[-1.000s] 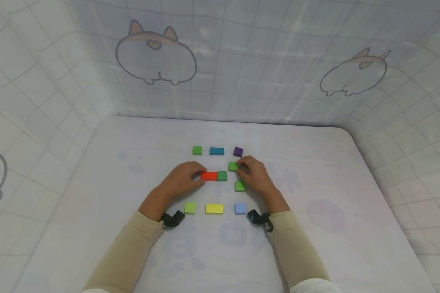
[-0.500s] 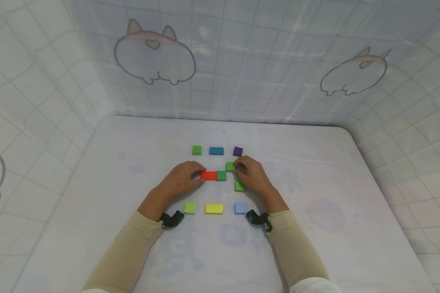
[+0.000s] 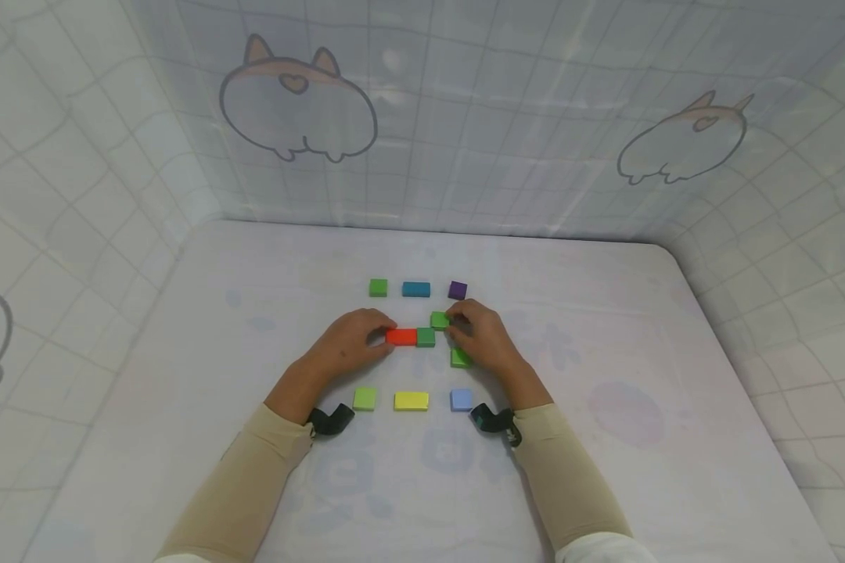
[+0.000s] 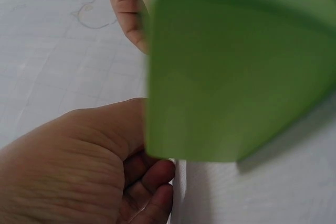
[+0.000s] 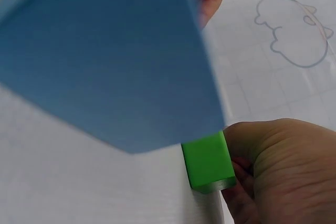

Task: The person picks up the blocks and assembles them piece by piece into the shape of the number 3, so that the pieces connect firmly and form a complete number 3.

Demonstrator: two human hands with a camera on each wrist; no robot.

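My left hand [image 3: 348, 342] pinches the left end of a red oblong block [image 3: 403, 337] between thumb and fingertips. A darker green cube [image 3: 426, 338] sits against the red block's right end. My right hand [image 3: 487, 336] pinches a bright green block [image 3: 440, 320] by its right side, just above and to the right of that cube. Below the right hand another green block [image 3: 459, 358] lies partly under the thumb side, and in the right wrist view it shows as a green block [image 5: 209, 161]. A near light green block [image 4: 236, 82] hides the left fingertips in the left wrist view.
Behind the hands are a green block [image 3: 378, 288], a teal oblong block [image 3: 416, 289] and a purple block [image 3: 458, 290]. Nearer lie a lime block [image 3: 364, 399], a yellow oblong block [image 3: 411, 401] and a light blue block [image 3: 461, 400]. The white table [image 3: 605, 328] meets a patterned curtain [image 3: 500, 141].
My right hand has slid slightly left, carrying the bright green block closer to the darker green cube. My left hand stays in place on the red block.
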